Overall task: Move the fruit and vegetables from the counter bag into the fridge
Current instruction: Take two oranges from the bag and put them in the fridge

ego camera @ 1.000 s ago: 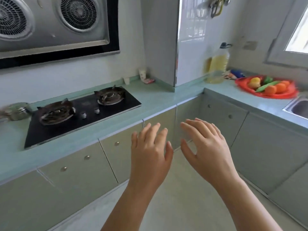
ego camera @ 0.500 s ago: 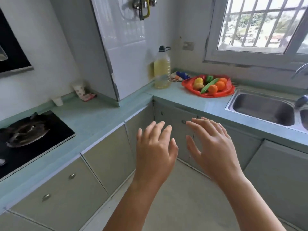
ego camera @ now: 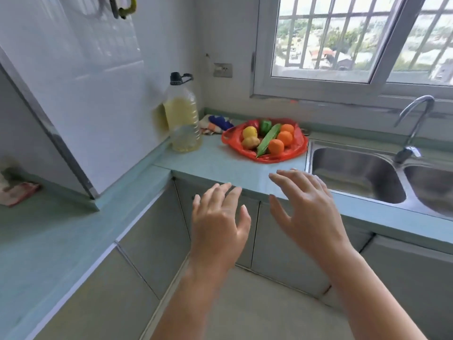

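Note:
A red plastic bag point(ego camera: 295, 153) lies spread open on the teal counter point(ego camera: 220, 160) beside the sink. In it sit three oranges point(ego camera: 276, 146), a long green cucumber point(ego camera: 267, 138), a green pepper point(ego camera: 265, 126), a yellow fruit point(ego camera: 249, 132) and a potato point(ego camera: 250, 142). My left hand point(ego camera: 219, 224) hovers open in front of the counter's edge, fingers spread. My right hand point(ego camera: 306, 204) is also open, its fingertips over the counter edge, a short way in front of the bag. Neither hand touches anything. No fridge is in view.
A large oil bottle point(ego camera: 183, 116) stands left of the bag, a colourful cloth point(ego camera: 217, 123) behind it. A steel double sink point(ego camera: 355, 173) with a tap point(ego camera: 414, 126) lies to the right. A tiled column point(ego camera: 81, 94) juts out at the left. Cabinets run under the counter.
The view has swung right from the stove toward the sink corner and closer to the bag. Both hands stay open and have moved nearer the counter edge.

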A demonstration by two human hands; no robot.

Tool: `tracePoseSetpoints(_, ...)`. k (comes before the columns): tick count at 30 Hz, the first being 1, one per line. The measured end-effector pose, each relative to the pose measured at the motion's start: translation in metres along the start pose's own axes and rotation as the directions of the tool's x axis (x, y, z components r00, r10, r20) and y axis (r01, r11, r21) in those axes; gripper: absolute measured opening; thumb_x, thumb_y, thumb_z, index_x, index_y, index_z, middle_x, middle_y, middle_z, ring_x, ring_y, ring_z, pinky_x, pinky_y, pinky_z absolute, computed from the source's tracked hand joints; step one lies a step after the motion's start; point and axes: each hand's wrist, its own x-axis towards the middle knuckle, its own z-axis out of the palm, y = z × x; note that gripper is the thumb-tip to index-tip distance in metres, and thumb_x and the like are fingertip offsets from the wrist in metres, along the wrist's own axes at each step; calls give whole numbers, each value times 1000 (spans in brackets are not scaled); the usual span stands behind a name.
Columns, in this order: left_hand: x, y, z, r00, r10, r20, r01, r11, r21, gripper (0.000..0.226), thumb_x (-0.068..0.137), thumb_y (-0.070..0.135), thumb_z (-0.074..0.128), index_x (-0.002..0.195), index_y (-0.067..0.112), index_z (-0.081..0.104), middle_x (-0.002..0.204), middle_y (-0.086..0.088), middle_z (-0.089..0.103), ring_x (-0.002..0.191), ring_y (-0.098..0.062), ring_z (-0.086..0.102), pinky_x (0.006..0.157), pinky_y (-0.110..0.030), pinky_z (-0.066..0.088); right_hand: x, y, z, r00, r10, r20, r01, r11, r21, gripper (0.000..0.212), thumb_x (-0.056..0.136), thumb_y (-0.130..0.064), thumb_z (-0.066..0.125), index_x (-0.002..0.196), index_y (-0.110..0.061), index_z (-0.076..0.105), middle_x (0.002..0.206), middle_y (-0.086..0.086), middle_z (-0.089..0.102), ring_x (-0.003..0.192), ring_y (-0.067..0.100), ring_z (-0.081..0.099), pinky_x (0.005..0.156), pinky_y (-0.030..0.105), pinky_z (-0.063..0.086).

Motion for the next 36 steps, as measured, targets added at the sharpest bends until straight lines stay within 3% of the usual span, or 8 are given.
tracePoseSetpoints(10,109,-64,95,984,41,174,-23,994,-106,45,82,34,39,115,13,62,115,-6,64,109,-24,58,96,-50,40,94,54,90,997,72,16,-71,995,-70,40,83,-32,45,108,-8,66,104,6,67,97,27,62,85,40,47)
tracePoseSetpoints(20,198,-78,224,953,119,279,-61,976,-208,46,81,34,40,114,11,62,113,-5,65,106,-22,59,92,-39,42,153,166,168,979,204,28,-201,976,-89,41,82,-33,46,109,-9,65,104,7,68,98,30,62,85,44,47)
tracePoseSetpoints(24,244,-80,293,931,96,353,3,963,-271,47,80,37,39,114,14,62,115,-3,64,108,-21,57,94,-40,41,185,227,203,970,234,62,-229,970,-79,37,81,-30,51,108,-9,65,102,8,68,95,30,63,83,43,48)
tracePoseSetpoints(30,297,-79,389,888,72,453,74,952,-296,51,77,40,40,114,13,62,115,-5,63,108,-23,57,92,-41,43,222,310,249,936,313,159,-307,950,-65,45,81,-38,44,108,-9,66,102,7,68,95,29,63,82,40,49)
tracePoseSetpoints(36,314,-82,461,804,29,594,173,945,-279,63,75,50,38,121,12,57,123,-5,57,114,-21,51,97,-37,40,235,374,298,905,347,246,-346,937,-49,47,78,-38,45,106,-7,66,98,7,68,87,27,64,77,33,49)
